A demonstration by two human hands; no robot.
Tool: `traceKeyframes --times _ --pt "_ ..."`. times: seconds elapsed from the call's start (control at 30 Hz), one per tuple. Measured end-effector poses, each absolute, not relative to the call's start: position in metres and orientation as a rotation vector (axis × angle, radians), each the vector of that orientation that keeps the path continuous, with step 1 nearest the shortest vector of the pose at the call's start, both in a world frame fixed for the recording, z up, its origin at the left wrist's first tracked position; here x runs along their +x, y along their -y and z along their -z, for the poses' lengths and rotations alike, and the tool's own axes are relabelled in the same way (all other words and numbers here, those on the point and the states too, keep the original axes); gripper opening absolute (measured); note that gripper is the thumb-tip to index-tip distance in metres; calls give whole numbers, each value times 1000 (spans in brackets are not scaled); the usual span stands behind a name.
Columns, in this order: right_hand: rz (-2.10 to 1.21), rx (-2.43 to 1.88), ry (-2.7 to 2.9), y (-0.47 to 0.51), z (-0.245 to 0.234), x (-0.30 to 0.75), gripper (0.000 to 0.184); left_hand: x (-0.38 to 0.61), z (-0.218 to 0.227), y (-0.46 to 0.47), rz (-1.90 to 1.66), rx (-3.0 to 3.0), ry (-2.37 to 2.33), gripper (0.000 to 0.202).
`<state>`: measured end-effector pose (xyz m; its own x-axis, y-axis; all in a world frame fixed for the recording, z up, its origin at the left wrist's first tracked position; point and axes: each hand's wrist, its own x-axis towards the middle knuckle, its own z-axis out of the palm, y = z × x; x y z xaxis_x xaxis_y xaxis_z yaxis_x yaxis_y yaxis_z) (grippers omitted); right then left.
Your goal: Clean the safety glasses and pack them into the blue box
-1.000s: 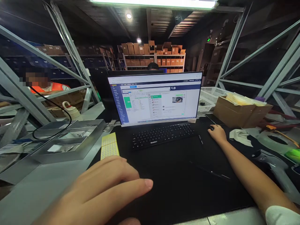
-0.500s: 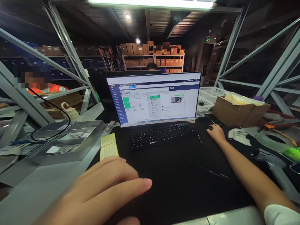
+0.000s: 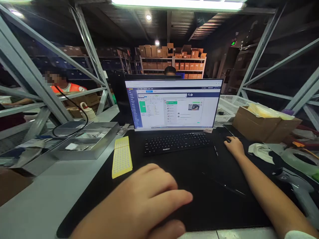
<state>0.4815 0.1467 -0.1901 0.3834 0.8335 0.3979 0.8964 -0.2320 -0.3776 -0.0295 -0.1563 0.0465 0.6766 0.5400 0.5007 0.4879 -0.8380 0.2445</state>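
My left hand (image 3: 144, 202) rests palm down on the black desk mat (image 3: 194, 186) near the front edge, fingers stretched out flat and holding nothing. Farther back at the right, my right hand (image 3: 234, 146) curls over a black mouse (image 3: 228, 139). A black keyboard (image 3: 177, 142) lies in front of a lit monitor (image 3: 173, 103) showing a web page. A yellow label sheet (image 3: 121, 156) lies on the mat, left of the keyboard.
A grey metal tray (image 3: 84, 142) with a black cable sits at the left. At the right stand a cardboard box (image 3: 264, 123), a white basket (image 3: 225, 106), a tape roll (image 3: 302, 162) and a grey scanner (image 3: 296, 186). A person in orange (image 3: 66, 87) sits beyond the steel braces.
The view has turned left, so everything sits farther right in the frame. My left hand has slid right on the mat. My right hand stays on the mouse.
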Motion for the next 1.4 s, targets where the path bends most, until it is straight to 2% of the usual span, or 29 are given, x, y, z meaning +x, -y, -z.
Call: traceKeyframes --times 0.13,0.23,0.37,0.5,0.77,1.4 --pt "142 -2065 1477 -146 194 484 54 24 -19 126 -412 2749 -702 28" --pt "172 -2025 1464 -146 196 487 58 39 25 74 -181 2732 -897 34" --pt "121 -2046 1468 -150 198 493 61 6 95 11 -171 2643 -1620 45" --pt "76 -2095 1499 -152 198 495 61 -29 138 -12 -297 2363 -2028 62" --pt "93 -2112 1509 -147 192 488 61 -22 152 -28 -482 2234 -2139 63" --pt "125 -2070 1532 -158 203 495 63 -18 164 -35 -510 2230 -2181 58"
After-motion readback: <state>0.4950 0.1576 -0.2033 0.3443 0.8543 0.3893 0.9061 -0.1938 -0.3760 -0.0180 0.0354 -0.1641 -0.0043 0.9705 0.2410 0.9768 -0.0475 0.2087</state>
